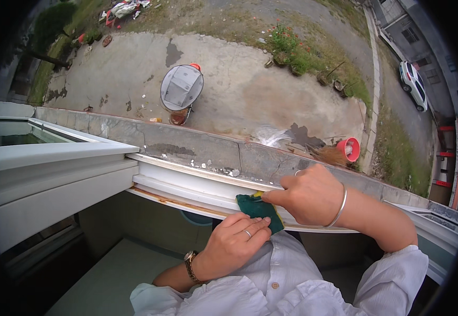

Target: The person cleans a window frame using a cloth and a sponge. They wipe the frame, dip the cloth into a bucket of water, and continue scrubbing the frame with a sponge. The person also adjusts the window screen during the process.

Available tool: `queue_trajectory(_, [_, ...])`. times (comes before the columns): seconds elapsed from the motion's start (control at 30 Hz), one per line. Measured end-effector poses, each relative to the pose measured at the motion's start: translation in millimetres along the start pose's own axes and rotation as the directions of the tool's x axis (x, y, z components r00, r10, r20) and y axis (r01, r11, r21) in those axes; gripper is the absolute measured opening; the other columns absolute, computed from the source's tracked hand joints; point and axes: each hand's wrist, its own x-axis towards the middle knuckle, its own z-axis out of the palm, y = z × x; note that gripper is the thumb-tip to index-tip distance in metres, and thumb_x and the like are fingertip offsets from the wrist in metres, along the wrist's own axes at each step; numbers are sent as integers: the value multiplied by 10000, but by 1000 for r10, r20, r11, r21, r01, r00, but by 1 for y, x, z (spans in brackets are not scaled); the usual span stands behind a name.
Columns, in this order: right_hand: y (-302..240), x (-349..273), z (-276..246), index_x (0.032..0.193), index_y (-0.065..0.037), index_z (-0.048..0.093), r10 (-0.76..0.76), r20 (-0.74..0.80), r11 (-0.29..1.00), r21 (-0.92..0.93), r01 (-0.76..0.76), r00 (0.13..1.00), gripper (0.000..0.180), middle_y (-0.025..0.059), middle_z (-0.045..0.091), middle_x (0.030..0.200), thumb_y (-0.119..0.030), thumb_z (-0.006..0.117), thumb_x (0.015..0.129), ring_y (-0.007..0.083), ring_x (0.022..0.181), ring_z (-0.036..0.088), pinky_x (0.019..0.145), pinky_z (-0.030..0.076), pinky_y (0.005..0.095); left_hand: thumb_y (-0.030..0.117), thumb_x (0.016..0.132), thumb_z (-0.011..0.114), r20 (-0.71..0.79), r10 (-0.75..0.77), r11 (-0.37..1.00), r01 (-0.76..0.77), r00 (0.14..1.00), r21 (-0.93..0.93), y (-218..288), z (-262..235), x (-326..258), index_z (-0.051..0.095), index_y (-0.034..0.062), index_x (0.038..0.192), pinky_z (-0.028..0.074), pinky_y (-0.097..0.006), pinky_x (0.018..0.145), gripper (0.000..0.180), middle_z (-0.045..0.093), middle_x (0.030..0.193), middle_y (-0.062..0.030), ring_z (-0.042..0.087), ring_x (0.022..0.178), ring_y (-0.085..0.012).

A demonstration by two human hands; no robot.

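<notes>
A green scouring sponge (pixel 260 211) with yellow showing at its edges rests against the white window frame (pixel 187 184), over its lower track. My left hand (pixel 237 237) has its fingers closed on the sponge's near edge. From the other side, my right hand (pixel 308 195) is curled, with a fingertip and thumb pressed at the sponge's yellow upper corner. Whether a thin tool is also in that grip, I cannot make out. The track's inner edge carries brown, rusty-looking stains.
An opened window sash (pixel 60 179) stands at the left, another frame part (pixel 429 226) at the right. Beyond the frame runs a concrete ledge (pixel 213 152) with white crumbs. Outside lie a yard with a round grey-topped object (pixel 181 87), a red bucket (pixel 349 149) and a white car (pixel 413 85).
</notes>
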Motion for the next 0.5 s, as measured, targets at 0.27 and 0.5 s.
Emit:
queue_trajectory(0.27, [31,-105,-12,906,-179,733,268,240,956,-188,-226,933,215,83,666,703,-145,694,697,293,676,680,541,490,405,107,769,648,137,357,920,-323,924,-221,47,105,59,616,64,814,479,-296,846,70,697,936,-50,646,882,-160])
queue_trajectory(0.5, [60,-136,-4,927,-219,733,182,120,983,-34,-179,976,141,25,594,647,-213,701,789,266,590,621,491,437,405,109,773,639,118,395,896,-354,911,-269,53,103,69,597,63,799,457,-299,818,67,666,870,-34,604,810,-157])
